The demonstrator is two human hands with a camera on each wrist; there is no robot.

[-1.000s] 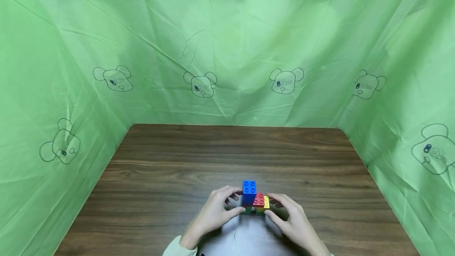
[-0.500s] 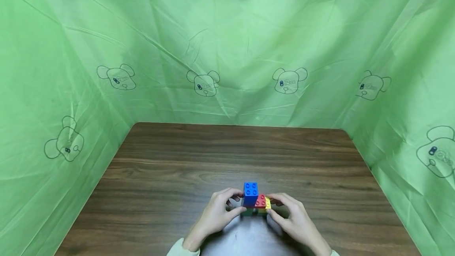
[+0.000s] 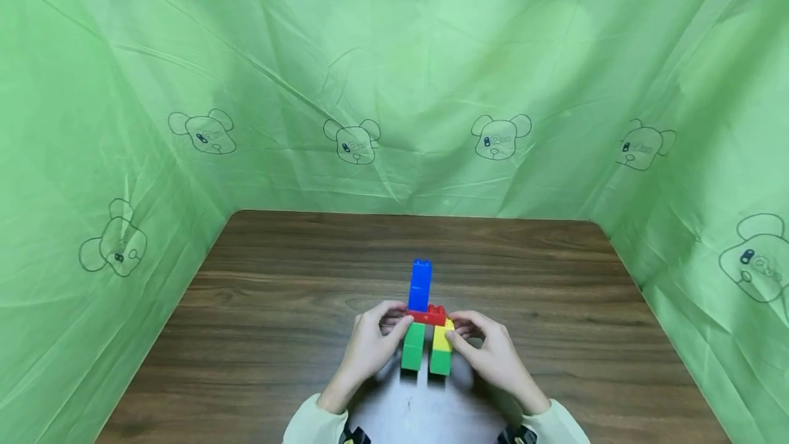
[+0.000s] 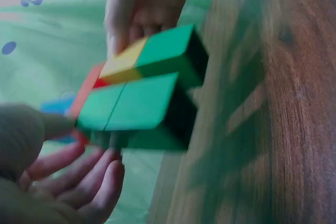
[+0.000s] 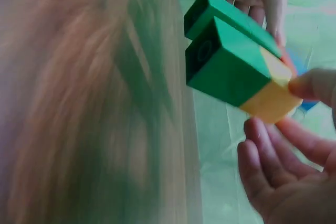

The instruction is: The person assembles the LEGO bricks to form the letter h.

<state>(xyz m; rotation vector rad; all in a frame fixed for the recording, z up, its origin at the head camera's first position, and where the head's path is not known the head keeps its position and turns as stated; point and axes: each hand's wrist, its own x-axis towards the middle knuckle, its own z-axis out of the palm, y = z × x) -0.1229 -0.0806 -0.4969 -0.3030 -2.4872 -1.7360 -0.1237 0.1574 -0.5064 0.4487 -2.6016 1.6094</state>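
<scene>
Between my two hands is a structure of toy building bricks, tilted so its legs point toward me in the head view. A red brick (image 3: 425, 318) bridges two legs: green bricks (image 3: 412, 348) on the left, and a yellow brick (image 3: 442, 338) joined to a green one (image 3: 440, 363) on the right. Blue bricks (image 3: 420, 286) rise from the red brick's left part. My left hand (image 3: 370, 341) pinches the left leg near the red brick. My right hand (image 3: 493, 351) pinches the yellow brick (image 5: 270, 102). Both wrist views show the legs' dark undersides off the tabletop.
The brown wood-grain table (image 3: 296, 273) lies beneath, with shadows of the hands and bricks. Green fabric (image 3: 394, 88) with line-drawn bear heads surrounds its back and sides. Dark wrist gear (image 3: 518, 434) shows at the bottom edge by the pale sleeves (image 3: 557, 423).
The brick structure has been lifted and tipped back, so the blue bricks lean away and the leg fronts show. Both hands moved up slightly with it, keeping their hold.
</scene>
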